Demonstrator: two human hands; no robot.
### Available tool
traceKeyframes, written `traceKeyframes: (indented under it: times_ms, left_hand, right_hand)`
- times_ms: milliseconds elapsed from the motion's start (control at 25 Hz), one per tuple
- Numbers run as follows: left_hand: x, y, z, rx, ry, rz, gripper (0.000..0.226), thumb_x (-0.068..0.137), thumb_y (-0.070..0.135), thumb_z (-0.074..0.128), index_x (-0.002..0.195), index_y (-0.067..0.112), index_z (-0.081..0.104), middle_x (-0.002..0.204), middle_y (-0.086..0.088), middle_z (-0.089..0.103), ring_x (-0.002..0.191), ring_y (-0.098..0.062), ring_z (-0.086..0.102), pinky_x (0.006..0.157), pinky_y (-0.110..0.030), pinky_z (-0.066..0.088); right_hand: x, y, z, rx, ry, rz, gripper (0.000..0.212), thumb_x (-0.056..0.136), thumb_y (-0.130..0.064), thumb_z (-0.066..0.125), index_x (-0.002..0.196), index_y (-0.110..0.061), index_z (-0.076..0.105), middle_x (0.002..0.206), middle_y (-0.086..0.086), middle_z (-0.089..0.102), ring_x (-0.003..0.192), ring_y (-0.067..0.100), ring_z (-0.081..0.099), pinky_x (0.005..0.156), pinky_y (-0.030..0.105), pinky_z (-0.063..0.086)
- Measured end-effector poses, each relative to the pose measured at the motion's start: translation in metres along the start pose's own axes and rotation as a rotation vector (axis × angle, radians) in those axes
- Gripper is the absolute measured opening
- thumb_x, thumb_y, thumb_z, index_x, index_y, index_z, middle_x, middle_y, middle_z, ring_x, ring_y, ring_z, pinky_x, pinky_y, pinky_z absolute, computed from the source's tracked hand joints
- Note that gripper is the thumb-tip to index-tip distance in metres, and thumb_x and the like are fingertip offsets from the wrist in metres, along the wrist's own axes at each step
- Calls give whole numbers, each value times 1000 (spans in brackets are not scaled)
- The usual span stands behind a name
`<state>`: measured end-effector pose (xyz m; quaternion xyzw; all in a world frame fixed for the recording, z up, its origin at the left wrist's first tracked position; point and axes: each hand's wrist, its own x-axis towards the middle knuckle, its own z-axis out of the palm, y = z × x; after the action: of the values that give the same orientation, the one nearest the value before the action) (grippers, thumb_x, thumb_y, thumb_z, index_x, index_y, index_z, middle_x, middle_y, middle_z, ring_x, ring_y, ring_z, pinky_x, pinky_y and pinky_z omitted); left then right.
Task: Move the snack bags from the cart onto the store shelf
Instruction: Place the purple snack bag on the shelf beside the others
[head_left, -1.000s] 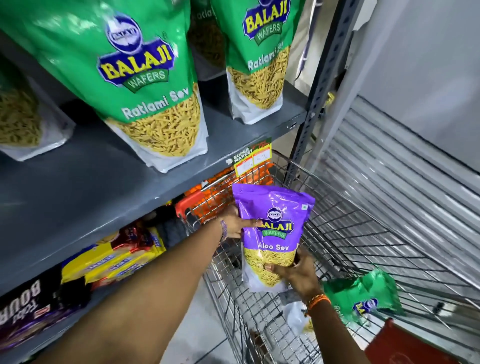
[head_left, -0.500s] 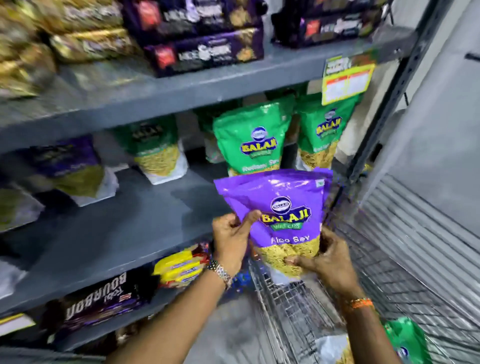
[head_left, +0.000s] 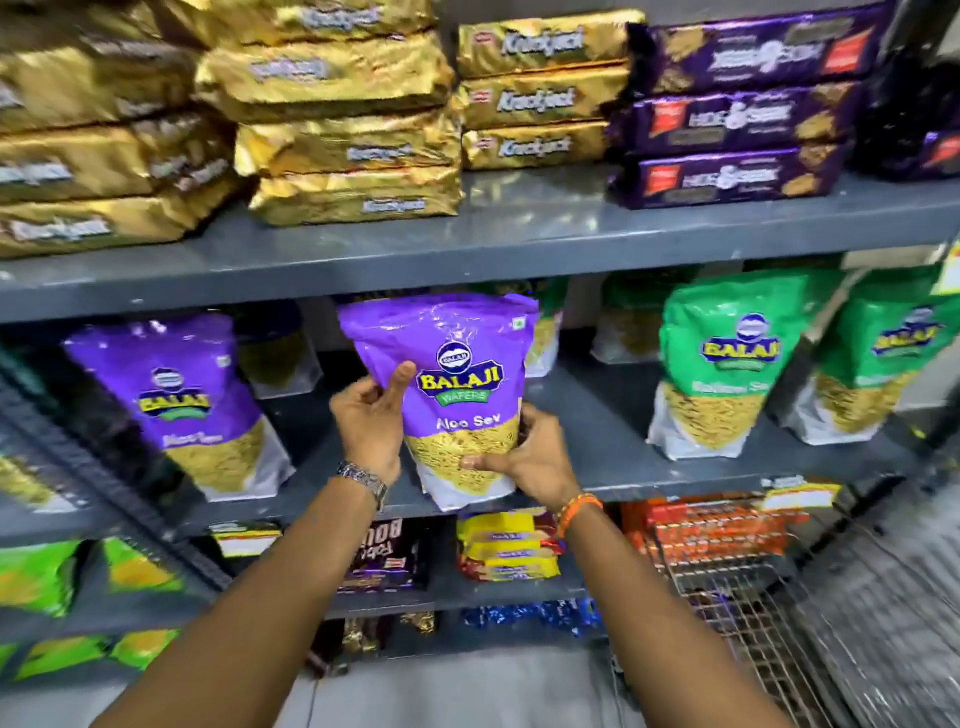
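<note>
Placing step in hand. Purple bag (head_left: 457, 395) held upright at the front edge of the middle shelf (head_left: 597, 457), bottom corner hanging just past the lip, not yet seated. Left hand (head_left: 370, 421) clamped on the bag's left edge, thumb laid flat across the front, fingers curled behind. Right hand (head_left: 524, 457) cupped round the lower right side, thumb pressed on the clear window, remaining fingers tucked behind. Firm two-handed hold, nothing slack.

Open gap on the shelf straight behind, between a matching purple bag (head_left: 192, 400) standing at left and the green bags (head_left: 722, 364) at right. Cart (head_left: 753, 597) low at right, wire rim only in view; contents impossible to tell.

Next move, by the look of it: push forward and down into that gap, base flat on the shelf, label facing out, then release both hands together. Soft pouch, top-heavy: likely to topple forward if let go too near the lip. Needs setting well back.
</note>
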<state>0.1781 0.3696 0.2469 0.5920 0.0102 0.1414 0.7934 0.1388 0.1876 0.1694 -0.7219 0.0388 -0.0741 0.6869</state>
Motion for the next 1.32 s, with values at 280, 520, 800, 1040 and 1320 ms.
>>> traceKeyframes:
  times_ms: [280, 520, 800, 1040, 1320]
  left_hand:
    - [67, 12, -69, 80, 147, -46, 37, 84, 14, 73, 62, 18, 43, 44, 15, 49, 38, 5, 45, 46, -9, 40]
    - [89, 0, -87, -43, 175, -45, 42, 85, 13, 68, 46, 23, 55, 43, 21, 53, 44, 11, 47, 54, -7, 40]
    - [80, -5, -95, -79, 150, -97, 8, 91, 13, 63, 99, 14, 62, 85, 11, 67, 79, -1, 57, 85, -22, 48]
    - [20, 4, -81, 45, 493, -116, 21, 88, 5, 64, 109, 7, 61, 90, 1, 65, 73, 5, 61, 78, -13, 48]
    - [-77, -24, 20, -14, 153, -249, 24, 89, -4, 59, 91, 20, 63, 75, 14, 71, 70, 8, 64, 82, -11, 49]
  right_hand:
    - [47, 20, 111, 58, -9, 37, 83, 32, -41, 104, 103, -15, 70, 100, 7, 81, 98, 35, 76, 81, 55, 63]
    - [58, 29, 149, 55, 37, 32, 79, 36, -31, 103, 106, -18, 69, 99, 5, 80, 93, 30, 77, 78, 51, 64]
    - [57, 24, 145, 10, -15, 45, 82, 46, -20, 101, 117, -18, 61, 110, 1, 78, 100, 21, 75, 88, 42, 63]
    - [26, -7, 85, 199, 59, 93, 87, 65, 9, 87, 142, -4, 47, 142, 5, 56, 132, 15, 53, 102, 13, 47]
    - [-66, -19, -63, 339, 410, 45, 70, 70, 16, 79, 132, -7, 58, 130, 0, 67, 122, 6, 64, 107, 25, 50]
